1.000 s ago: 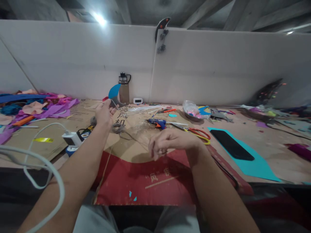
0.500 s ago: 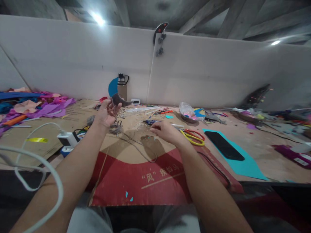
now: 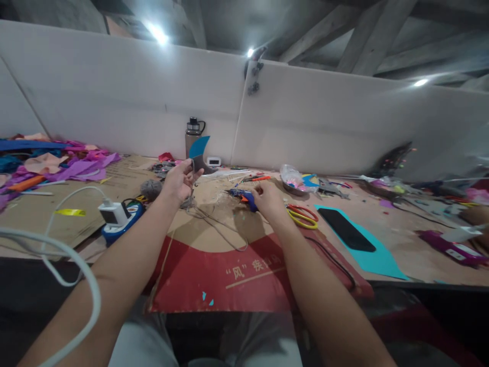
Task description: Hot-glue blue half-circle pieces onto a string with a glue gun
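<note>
My left hand (image 3: 179, 179) is raised above the cardboard sheet (image 3: 214, 239), fingers pinched on a curved blue and grey foam piece (image 3: 199, 151) that stands up in front of a water bottle (image 3: 192, 135). A thin wire hangs from that hand to a tangle on the cardboard. My right hand (image 3: 268, 200) reaches forward and closes on the blue glue gun (image 3: 241, 195) lying on the cardboard. Yellow and red scissors (image 3: 303, 215) lie just right of that hand.
A white charger and cable (image 3: 110, 212) sit at the left, with purple and pink foam scraps (image 3: 72, 165) behind. A black phone (image 3: 346, 230) rests on a teal sheet at the right. A bowl of small bits (image 3: 297, 179) stands near the white partition wall.
My right hand has moved forward from near the table's front onto the glue gun. My left hand has shifted right and turned the foam piece, showing its blue side.
</note>
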The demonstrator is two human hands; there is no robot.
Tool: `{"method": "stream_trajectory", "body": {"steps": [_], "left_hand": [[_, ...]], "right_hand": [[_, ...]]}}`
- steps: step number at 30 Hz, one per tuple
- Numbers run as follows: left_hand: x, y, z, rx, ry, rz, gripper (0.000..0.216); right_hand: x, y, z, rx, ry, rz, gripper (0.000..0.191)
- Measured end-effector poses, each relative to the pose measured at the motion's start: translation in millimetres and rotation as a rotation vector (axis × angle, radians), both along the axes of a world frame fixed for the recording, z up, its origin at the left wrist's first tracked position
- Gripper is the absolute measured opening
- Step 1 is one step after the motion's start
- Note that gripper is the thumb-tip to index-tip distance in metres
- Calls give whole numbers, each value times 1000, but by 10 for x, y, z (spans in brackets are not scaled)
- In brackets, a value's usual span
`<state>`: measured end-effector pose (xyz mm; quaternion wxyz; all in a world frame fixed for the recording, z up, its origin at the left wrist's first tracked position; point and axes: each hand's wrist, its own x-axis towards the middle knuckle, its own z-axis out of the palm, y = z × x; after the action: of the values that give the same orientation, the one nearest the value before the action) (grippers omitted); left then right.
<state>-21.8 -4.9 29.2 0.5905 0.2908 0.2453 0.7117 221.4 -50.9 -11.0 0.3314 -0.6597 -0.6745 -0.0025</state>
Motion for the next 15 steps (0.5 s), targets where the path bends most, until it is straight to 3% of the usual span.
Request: {"method": "stream_trajectory", "body": {"steps": [2, 5, 11, 15], "left_hand": [[22, 8, -37, 15, 16, 14, 2], [25, 24, -68, 29, 28, 57, 3], [20, 55, -112, -2, 67, 73, 5], [50, 70, -181, 8, 135, 47, 4]], "right_hand": [[109, 22, -26, -204, -52, -97, 33], [113, 55, -115, -374, -104, -43, 35], [-58, 168, -279, -311, -66, -93, 39], [-14, 264, -291, -251, 4, -18, 31]]}}
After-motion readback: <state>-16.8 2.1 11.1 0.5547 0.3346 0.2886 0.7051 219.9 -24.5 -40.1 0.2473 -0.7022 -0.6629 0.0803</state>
